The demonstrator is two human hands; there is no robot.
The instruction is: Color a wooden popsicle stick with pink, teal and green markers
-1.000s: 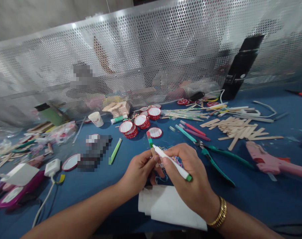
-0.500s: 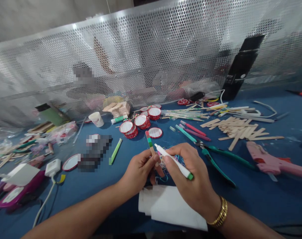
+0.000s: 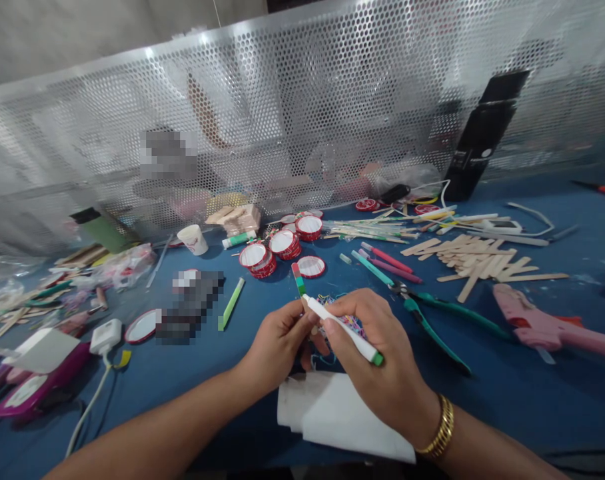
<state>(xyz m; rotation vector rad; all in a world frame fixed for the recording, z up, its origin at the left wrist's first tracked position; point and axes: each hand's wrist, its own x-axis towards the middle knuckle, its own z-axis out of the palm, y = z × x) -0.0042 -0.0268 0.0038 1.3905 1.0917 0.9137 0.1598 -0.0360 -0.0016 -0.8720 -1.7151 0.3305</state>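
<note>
Pinched in my left hand (image 3: 277, 343) is a wooden craft stick (image 3: 298, 279), held tilted upright, with a red tip and green bands below it. My right hand (image 3: 375, 350) grips a white marker (image 3: 345, 330) with a green end, its tip at the stick just above my left fingertips. Behind and between the hands lies a tangle of colourful thread (image 3: 355, 323), partly hidden. A folded white cloth or paper (image 3: 347, 417) rests on the table below my hands.
Small red-rimmed drums (image 3: 284, 243) stand ahead. Rightward lie teal-handled pliers (image 3: 415, 313), coloured markers (image 3: 390, 263), a pile of plain craft sticks (image 3: 487, 260) and a pink glue gun (image 3: 542, 323). A light green marker (image 3: 232, 303) and white charger (image 3: 105, 335) are leftward. Perforated metal panel (image 3: 302, 100) spans the back.
The marker tip lifted slightly off the stick half a second ago and is now back against it, a little lower. My left hand stays nearly still.
</note>
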